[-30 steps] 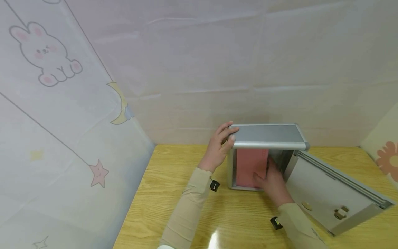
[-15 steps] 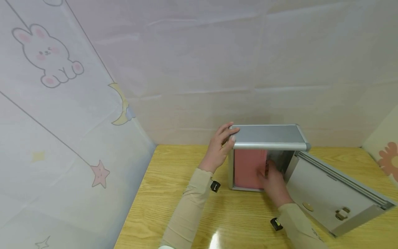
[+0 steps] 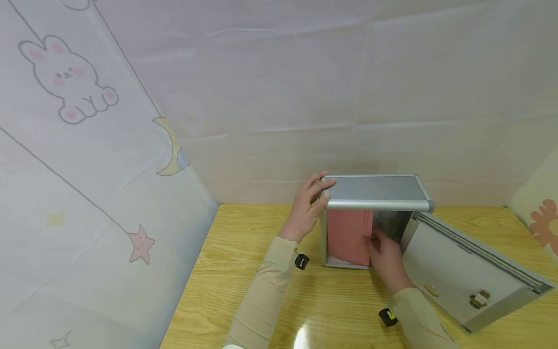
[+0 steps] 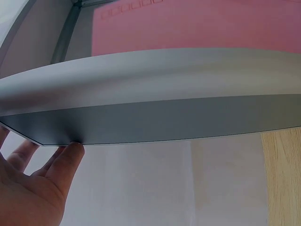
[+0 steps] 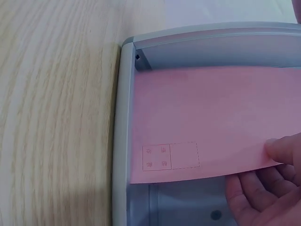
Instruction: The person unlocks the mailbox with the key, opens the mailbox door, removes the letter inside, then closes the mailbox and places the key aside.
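Note:
A grey metal mailbox (image 3: 370, 187) stands on the table with its front open. Inside its left part is a pink envelope (image 3: 348, 235), with printed stamp boxes in one corner in the right wrist view. My right hand (image 3: 385, 252) reaches into the box and pinches the envelope's right edge. In the right wrist view the thumb (image 5: 280, 149) lies on the envelope's face and the fingers are behind it. My left hand (image 3: 305, 208) holds the mailbox's upper left corner, and the left wrist view shows fingertips at the panel's edge (image 4: 70, 150).
The mailbox door (image 3: 471, 271) hangs open to the right, with a lock (image 3: 479, 299) on its inner face. Around the box is the wooden table (image 3: 244, 252). Behind rises a pale sheet (image 3: 283, 97), and a printed one (image 3: 87, 194) hangs at the left.
The envelope has shifted slightly left in the box, and its lower right corner has lifted. My right fingers have closed onto its right edge. The left hand stays on the corner.

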### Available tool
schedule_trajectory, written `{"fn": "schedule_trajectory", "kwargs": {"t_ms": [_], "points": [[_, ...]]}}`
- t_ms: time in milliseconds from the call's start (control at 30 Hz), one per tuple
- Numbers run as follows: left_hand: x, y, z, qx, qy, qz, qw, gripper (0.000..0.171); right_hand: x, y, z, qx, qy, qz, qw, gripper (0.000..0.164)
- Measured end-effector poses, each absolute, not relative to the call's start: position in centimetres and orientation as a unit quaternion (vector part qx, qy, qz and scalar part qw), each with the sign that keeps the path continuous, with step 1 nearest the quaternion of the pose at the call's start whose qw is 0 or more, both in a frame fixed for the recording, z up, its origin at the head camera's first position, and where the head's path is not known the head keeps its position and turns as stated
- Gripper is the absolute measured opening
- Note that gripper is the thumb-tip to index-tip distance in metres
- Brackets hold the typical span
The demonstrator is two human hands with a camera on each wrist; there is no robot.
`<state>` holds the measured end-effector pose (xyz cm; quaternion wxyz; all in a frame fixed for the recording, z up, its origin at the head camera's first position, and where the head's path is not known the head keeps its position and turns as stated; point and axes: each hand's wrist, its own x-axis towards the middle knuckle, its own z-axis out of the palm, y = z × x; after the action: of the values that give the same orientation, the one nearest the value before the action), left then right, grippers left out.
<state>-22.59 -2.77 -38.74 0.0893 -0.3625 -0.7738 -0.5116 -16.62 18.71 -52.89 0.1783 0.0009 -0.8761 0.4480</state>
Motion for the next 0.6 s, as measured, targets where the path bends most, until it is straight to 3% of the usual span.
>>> {"fn": "schedule_trajectory", "kwargs": {"t_ms": [200,400,600], "points": [[-21.5,-2.9,-37.4,-0.364,-0.771,-0.517,0.079,0.038,-15.8,18.8,-51.7,0.006,-0.885,0.419,0.202,0.022],[-23.5,-2.7,-39.8,-0.363,-0.77,-0.517,0.091,0.041,-14.1,19.4,-50.4,0.068,-0.905,0.331,0.258,0.013],[-24.3,-2.7,-40.7,-0.362,-0.775,-0.509,0.095,0.051,-12.3,20.1,-49.0,0.105,-0.911,0.28,0.284,0.018]]}}
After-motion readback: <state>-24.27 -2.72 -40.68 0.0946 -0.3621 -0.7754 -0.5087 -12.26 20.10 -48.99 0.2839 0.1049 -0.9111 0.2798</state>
